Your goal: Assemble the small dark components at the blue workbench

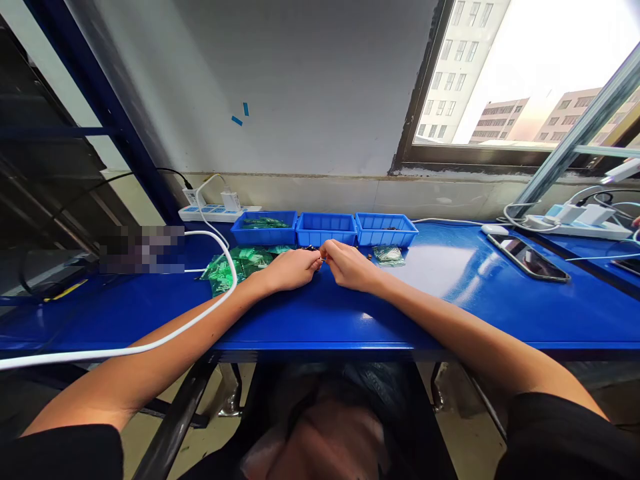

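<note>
My left hand (294, 268) and my right hand (347, 265) rest on the blue table (450, 293), meeting fingertip to fingertip just in front of the middle blue tray (326, 229). Both hands are closed in a pinch around something tiny that I cannot make out. Small dark parts (311, 249) lie scattered on the table right behind the fingers. A pile of green plastic bags (231, 265) lies beside my left hand. One more small bag (388, 254) sits just right of my right hand.
Three blue trays stand in a row at the back, the left tray (264, 227) holding green bags and the right tray (386, 229). A white cable (165, 337) crosses my left forearm. A power strip (213, 211) sits back left; a phone (529, 257) and chargers (575, 219) at right.
</note>
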The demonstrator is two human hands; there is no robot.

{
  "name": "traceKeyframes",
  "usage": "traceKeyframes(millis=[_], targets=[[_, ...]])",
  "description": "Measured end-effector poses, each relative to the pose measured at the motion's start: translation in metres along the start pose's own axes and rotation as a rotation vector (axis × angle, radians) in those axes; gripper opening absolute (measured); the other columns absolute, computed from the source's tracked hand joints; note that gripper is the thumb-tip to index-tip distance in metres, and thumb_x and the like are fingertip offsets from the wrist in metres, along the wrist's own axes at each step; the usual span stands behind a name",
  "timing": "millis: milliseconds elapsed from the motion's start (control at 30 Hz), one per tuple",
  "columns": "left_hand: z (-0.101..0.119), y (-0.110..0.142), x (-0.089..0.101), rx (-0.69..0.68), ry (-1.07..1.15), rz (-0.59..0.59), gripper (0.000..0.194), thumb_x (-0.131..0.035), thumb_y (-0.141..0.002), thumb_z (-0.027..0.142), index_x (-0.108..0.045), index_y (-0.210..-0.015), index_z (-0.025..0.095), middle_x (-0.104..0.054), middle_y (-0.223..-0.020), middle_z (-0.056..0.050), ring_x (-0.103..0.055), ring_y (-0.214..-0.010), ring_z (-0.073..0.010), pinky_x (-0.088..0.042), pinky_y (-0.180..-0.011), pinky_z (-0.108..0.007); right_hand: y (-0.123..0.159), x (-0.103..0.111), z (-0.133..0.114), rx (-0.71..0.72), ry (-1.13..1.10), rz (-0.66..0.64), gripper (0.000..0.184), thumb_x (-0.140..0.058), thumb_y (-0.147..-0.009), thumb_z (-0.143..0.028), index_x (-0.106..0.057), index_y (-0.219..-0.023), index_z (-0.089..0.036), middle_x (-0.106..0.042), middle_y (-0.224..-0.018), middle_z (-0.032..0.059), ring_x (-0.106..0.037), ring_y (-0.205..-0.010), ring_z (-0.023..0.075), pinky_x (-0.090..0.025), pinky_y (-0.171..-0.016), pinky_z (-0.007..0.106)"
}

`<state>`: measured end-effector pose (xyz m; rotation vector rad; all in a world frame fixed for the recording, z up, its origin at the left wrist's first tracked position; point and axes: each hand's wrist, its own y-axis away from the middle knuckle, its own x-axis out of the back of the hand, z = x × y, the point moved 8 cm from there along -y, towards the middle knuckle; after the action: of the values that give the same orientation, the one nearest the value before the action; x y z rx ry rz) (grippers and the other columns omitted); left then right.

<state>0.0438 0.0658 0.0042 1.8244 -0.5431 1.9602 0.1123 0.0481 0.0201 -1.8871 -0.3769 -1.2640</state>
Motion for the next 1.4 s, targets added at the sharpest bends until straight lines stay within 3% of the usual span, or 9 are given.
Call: traceKeyframes(millis=[333, 500, 633, 867, 1167, 1400], targets=[[0.002, 0.0, 0.0, -0.072, 0.008, 0.003, 0.028, -0.027, -0.088, 0.026, -0.055, -0.086, 0.021, -0.068, -0.093, -0.005, -0.062, -0.086, -0.0205, -0.043, -0.069, -0.027, 0.001, -0.001, -0.001, 0.008, 0.015, 0.004, 0.024, -0.034, -0.07, -0.001, -0.042, -0.081, -0.021, -0.055, -0.086, 0.0062, -0.05, -0.08, 0.0173, -0.043, -0.071, 0.029], [0.0, 0.0, -0.002, -0.054, 0.012, -0.007, 0.032, -0.026, -0.09, 0.031, -0.055, -0.087, 0.02, -0.067, -0.097, -0.007, -0.063, -0.087, -0.0233, -0.044, -0.07, -0.03, 0.0, 0.002, 0.002, 0.008, -0.067, 0.053, 0.023, -0.034, -0.076, -0.004, -0.045, -0.09, -0.018, -0.057, -0.09, 0.007, -0.052, -0.083, 0.0163, -0.043, -0.071, 0.028], [-0.002, -0.001, -0.002, -0.01, -0.012, 0.002, 0.031, -0.025, -0.091, 0.03, -0.053, -0.091, 0.02, -0.067, -0.098, -0.008, -0.062, -0.089, -0.0235, -0.044, -0.07, -0.03, 0.0, 0.003, 0.01, -0.065, -0.13, 0.052, 0.021, -0.038, -0.078, -0.007, -0.047, -0.095, -0.016, -0.058, -0.08, 0.0035, -0.053, -0.073, 0.0137, -0.041, -0.065, 0.025], [-0.004, -0.001, 0.0, 0.025, 0.029, 0.009, 0.026, -0.025, -0.089, 0.023, -0.051, -0.093, 0.021, -0.066, -0.1, -0.006, -0.062, -0.09, -0.0213, -0.043, -0.071, -0.028, -0.001, 0.005, 0.016, -0.138, 0.039, 0.006, 0.008, -0.047, -0.08, -0.013, -0.054, -0.078, -0.016, -0.06, -0.081, 0.0059, -0.054, -0.075, 0.0151, -0.039, -0.068, 0.026], [-0.003, 0.0, 0.003, 0.058, -0.012, 0.012, 0.027, -0.025, -0.09, 0.029, -0.051, -0.089, 0.021, -0.067, -0.094, -0.006, -0.062, -0.086, -0.0221, -0.042, -0.066, -0.028, -0.001, 0.005, 0.016, -0.233, 0.202, -0.045, 0.015, -0.044, -0.084, -0.016, -0.059, -0.088, -0.015, -0.063, -0.088, 0.0076, -0.057, -0.083, 0.0176, -0.038, -0.069, 0.027], [-0.003, 0.0, 0.002, 0.062, 0.029, 0.011, 0.026, -0.025, -0.089, 0.026, -0.051, -0.09, 0.021, -0.066, -0.1, -0.006, -0.062, -0.09, -0.0222, -0.043, -0.07, -0.029, 0.001, 0.008, 0.015, -0.222, 0.23, -0.027, 0.014, -0.045, -0.083, -0.017, -0.058, -0.088, -0.016, -0.065, -0.089, 0.0071, -0.058, -0.082, 0.0178, -0.038, -0.067, 0.026]])
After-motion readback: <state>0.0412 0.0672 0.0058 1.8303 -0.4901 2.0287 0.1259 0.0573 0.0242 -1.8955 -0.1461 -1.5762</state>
